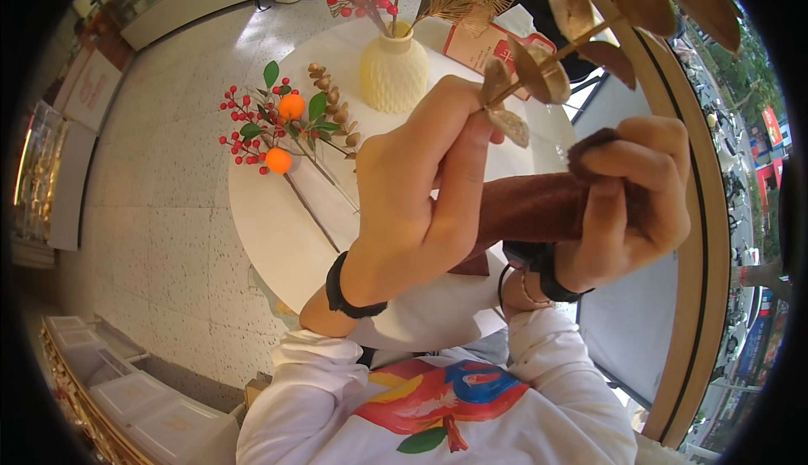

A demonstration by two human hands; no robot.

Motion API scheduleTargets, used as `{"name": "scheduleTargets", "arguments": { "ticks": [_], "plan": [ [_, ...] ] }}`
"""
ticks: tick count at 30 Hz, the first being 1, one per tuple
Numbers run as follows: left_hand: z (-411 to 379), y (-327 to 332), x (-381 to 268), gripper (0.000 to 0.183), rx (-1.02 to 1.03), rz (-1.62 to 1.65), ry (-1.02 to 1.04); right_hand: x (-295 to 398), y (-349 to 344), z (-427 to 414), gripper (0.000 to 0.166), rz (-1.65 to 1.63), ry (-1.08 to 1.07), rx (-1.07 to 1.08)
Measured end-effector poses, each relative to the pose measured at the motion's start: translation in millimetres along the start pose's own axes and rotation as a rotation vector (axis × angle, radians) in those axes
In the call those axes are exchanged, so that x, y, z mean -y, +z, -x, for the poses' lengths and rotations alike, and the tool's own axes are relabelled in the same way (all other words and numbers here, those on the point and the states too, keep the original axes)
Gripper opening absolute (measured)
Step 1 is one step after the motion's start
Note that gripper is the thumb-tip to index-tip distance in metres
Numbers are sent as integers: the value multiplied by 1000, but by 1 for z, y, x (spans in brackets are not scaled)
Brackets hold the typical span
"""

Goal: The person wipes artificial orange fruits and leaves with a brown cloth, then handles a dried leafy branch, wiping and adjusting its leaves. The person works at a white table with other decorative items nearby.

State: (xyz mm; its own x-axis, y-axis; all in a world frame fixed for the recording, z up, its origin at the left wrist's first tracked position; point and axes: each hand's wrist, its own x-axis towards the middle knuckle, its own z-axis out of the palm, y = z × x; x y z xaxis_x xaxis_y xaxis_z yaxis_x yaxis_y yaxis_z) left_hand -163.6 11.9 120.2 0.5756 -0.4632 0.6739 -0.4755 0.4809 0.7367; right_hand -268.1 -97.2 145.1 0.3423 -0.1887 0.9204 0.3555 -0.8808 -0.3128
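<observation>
My left hand (420,181) is raised over the table and pinches the stem of a gold artificial leaf branch (549,64), whose leaves reach to the upper right. A brown cloth (533,206) stretches from behind my left hand to my right hand (637,193), which is closed on its bunched end. Whether my left hand also grips the cloth is hidden. On the round white table (271,212) lie red berry sprigs (243,114) with green leaves and orange fruits (291,107), beside a gold leaf sprig (334,102).
A cream textured vase (394,77) holding red berries and gold fan leaves stands on the table's far side. Near it lies a printed card (476,48). A wooden window frame (701,244) runs along the right; boxes (132,395) stand at the lower left.
</observation>
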Motion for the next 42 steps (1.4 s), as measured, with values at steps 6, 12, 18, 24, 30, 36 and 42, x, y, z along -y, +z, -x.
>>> {"name": "scheduleTargets", "arguments": {
  "ticks": [6, 12, 18, 24, 30, 36, 42],
  "plan": [
    [6, -3, -8, 11, 125, 276, -218, -8, 8, 3, 16, -142, 179, 67],
    [4, -8, -5, 22, 192, 480, -283, -8, 13, -2, 18, -190, 224, -15],
    [-5, -9, -5, 48, 164, 399, -364, -9, 7, -1, 18, -222, 171, 39],
    [-4, 1, -5, 36, 142, 487, -291, -7, 6, -2, 18, 2, 148, 71],
    [-5, -6, 6, 16, 184, 506, -324, -10, 16, 9, 26, -248, 380, -217],
    [-6, -3, 23, 14, 246, 373, -238, -24, 9, 6, 27, -162, 295, 28],
    [-7, 2, 29, 10, 116, 299, -197, -20, 16, 4, 17, -185, 415, -1]
  ]
}}
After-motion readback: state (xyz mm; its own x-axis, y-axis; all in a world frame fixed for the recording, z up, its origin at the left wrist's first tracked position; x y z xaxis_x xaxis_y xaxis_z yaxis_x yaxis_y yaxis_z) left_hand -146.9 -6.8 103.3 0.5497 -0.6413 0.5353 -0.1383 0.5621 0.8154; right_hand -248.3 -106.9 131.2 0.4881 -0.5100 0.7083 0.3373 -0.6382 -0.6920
